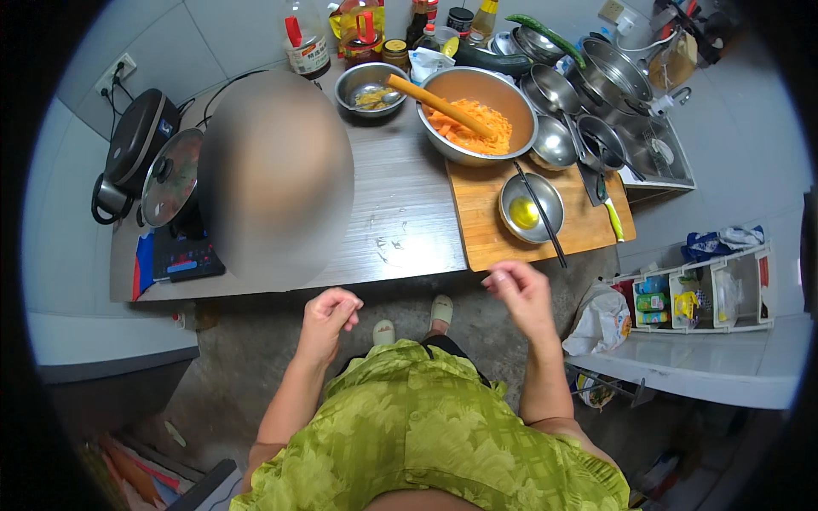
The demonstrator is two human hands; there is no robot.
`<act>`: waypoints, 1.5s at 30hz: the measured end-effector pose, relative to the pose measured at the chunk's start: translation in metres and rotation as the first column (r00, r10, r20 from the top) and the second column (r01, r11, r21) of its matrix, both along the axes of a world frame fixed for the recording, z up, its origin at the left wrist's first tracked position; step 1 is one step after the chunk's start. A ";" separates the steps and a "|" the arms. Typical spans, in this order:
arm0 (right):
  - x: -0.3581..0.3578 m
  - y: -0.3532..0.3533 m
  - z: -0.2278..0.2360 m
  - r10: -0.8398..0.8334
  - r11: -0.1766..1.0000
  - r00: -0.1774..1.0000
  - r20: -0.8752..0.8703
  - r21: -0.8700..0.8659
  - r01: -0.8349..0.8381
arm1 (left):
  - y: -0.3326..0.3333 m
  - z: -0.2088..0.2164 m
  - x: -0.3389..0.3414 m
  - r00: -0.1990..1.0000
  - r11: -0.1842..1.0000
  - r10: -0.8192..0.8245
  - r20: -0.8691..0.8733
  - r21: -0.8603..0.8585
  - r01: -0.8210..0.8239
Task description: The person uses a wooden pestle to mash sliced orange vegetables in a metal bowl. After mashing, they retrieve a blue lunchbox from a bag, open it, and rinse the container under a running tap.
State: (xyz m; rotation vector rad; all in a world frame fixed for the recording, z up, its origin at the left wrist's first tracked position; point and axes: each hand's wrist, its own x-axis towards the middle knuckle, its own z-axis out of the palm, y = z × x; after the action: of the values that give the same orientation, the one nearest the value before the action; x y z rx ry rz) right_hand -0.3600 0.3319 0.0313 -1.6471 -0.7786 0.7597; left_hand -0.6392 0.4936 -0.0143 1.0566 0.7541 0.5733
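Observation:
In front of the counter's near edge, my left hand hangs in the air, fingers curled in and no object showing in them. My right hand is raised just short of the cutting board, also with curled fingers and nothing visible in its grip. The thing nearest to it is a small steel bowl holding yellow oil or egg, with dark chopsticks laid across. Behind that stands a large steel bowl of orange shreds, a wooden rolling pin leaning in it.
A knife with a green handle lies at the board's right. Left of centre, a blurred patch hides part of the counter. Beside it are a lidded pan and an induction cooker. Pots crowd the back right near the sink.

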 end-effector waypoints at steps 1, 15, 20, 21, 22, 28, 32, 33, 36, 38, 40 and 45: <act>-0.014 0.000 -0.006 0.064 0.998 0.998 0.007 -0.029 -0.064 | -0.003 -0.003 -0.009 1.000 1.000 0.008 0.012 -0.019 -0.008; -0.118 -0.150 -0.004 0.164 0.753 0.895 0.416 -0.638 0.159 | -0.053 -0.025 0.042 0.863 0.837 -0.505 -0.004 -0.249 0.488; -0.153 -0.224 -0.003 -0.062 0.645 0.933 0.354 -0.699 0.308 | -0.116 -0.016 0.080 0.732 0.714 -0.681 -0.032 -0.249 0.654; -0.161 -0.240 -0.004 -0.108 0.625 0.937 0.332 -0.711 0.323 | -0.131 -0.016 0.083 0.701 0.684 -0.713 -0.037 -0.259 0.682; -0.170 -0.254 -0.007 -0.162 0.643 0.925 0.345 -0.674 0.364 | -0.145 -0.017 0.085 0.681 0.670 -0.730 -0.055 -0.254 0.698; -0.245 -0.384 -0.020 -0.440 0.503 0.813 0.381 -0.646 0.575 | -0.266 -0.034 0.097 0.399 0.431 -0.901 -0.173 -0.234 0.872; -0.302 -0.485 -0.032 -0.632 0.316 0.736 0.244 -0.785 0.532 | -0.380 -0.030 0.095 0.257 0.284 -0.956 -0.140 -0.226 0.932; -0.319 -0.510 -0.033 -0.654 0.262 0.704 0.275 -0.791 0.553 | -0.408 -0.031 0.093 0.225 0.249 -0.965 -0.136 -0.205 0.946; -0.376 -0.570 -0.041 -0.750 0.072 0.552 0.364 -0.785 0.615 | -0.497 -0.045 0.084 0.075 0.090 -0.994 -0.074 -0.221 0.971; -0.407 -0.596 -0.035 -0.826 0.015 0.452 0.335 -0.790 0.613 | -0.549 -0.041 0.076 -0.028 -0.007 -0.996 -0.083 -0.245 0.970; -0.435 -0.616 -0.031 -0.849 -0.021 0.399 0.346 -0.777 0.629 | -0.588 -0.049 0.069 -0.175 -0.162 -0.984 -0.030 -0.250 0.955; -0.489 -0.659 -0.037 -0.939 -0.068 0.213 0.270 -0.754 0.654 | -0.680 -0.048 0.053 -0.502 -0.453 -0.813 -0.293 -0.223 0.863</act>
State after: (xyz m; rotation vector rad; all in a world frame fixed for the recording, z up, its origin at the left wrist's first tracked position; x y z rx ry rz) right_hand -0.8495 -0.3270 -0.0062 -2.1755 1.1271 0.3556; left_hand -0.5866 -0.1861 -0.0619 1.5306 -0.3108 -1.3848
